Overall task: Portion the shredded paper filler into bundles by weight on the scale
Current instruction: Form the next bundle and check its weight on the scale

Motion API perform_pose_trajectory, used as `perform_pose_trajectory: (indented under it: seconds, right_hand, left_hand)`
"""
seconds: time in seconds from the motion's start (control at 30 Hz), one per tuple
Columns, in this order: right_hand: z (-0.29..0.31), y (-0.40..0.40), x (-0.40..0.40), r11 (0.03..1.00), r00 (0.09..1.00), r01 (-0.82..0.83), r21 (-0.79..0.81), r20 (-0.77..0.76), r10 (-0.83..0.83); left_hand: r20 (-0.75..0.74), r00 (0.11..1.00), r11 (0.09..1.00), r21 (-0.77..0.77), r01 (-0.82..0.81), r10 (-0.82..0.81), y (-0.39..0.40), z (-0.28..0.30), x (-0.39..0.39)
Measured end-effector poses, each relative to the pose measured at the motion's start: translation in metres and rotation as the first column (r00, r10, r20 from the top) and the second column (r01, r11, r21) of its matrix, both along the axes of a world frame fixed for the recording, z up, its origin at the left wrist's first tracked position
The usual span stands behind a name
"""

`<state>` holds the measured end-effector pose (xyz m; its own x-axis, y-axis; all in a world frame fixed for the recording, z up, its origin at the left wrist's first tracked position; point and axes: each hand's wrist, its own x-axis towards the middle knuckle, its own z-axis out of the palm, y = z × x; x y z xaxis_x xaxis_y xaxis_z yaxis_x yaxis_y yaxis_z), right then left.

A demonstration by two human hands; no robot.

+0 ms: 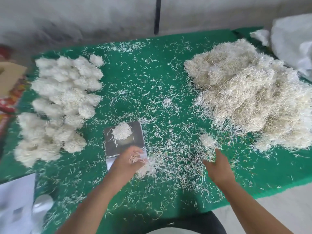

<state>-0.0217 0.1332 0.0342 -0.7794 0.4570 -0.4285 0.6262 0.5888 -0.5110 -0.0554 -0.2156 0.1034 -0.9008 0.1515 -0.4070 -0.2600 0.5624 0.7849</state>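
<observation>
A small silver scale (pixel 118 147) lies on the green mat (pixel 135 78) near the front, with a round wad of white shredded paper (pixel 121 130) on its plate. My left hand (pixel 130 159) hovers over the scale's near edge and pinches a few loose shreds. My right hand (pixel 217 166) reaches into the scattered strands to the right, fingers curled around a small tuft (pixel 208 140). A big heap of unsorted shredded paper (pixel 253 93) fills the right side. Several finished white bundles (pixel 62 102) lie grouped at the left.
Loose shreds litter the whole mat. A white sack (pixel 293 46) sits at the back right. Cardboard (pixel 10 76) and red packaging lie off the left edge. White sheets (pixel 16 203) are at the front left. A dark post (pixel 157 14) stands behind.
</observation>
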Motion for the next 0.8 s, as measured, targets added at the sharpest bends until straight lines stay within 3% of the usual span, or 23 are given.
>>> perform_pose_trajectory:
  seconds: [0.1, 0.17, 0.4, 0.5, 0.8]
  right_hand:
    - [-0.005, -0.008, 0.03, 0.998, 1.0, -0.019, -0.06, 0.02, 0.02]
    - [-0.009, -0.01, 0.046, 0.996, 0.998, -0.048, -0.07, 0.039, 0.05]
    - [-0.009, -0.009, 0.063, 0.984, 0.997, -0.055, -0.169, 0.041, 0.063]
    - [-0.006, -0.005, 0.058, 0.987, 0.996, -0.064, -0.144, 0.045, 0.071]
    - [-0.006, -0.013, 0.046, 0.99, 0.99, -0.103, -0.095, 0.089, 0.112]
  left_hand:
    - [-0.16, 0.963, 0.972, 0.128, -0.198, 0.217, -0.027, 0.012, -0.038]
    - [-0.222, 0.932, 0.956, 0.126, -0.265, 0.287, -0.043, 0.01, -0.066]
    - [-0.002, 0.908, 0.904, 0.097, -0.417, 0.419, -0.063, -0.038, -0.127]
    - [-0.062, 0.905, 0.907, 0.042, -0.42, 0.422, -0.073, -0.056, -0.121]
    - [-0.092, 0.856, 0.861, 0.079, -0.503, 0.509, -0.097, -0.077, -0.079]
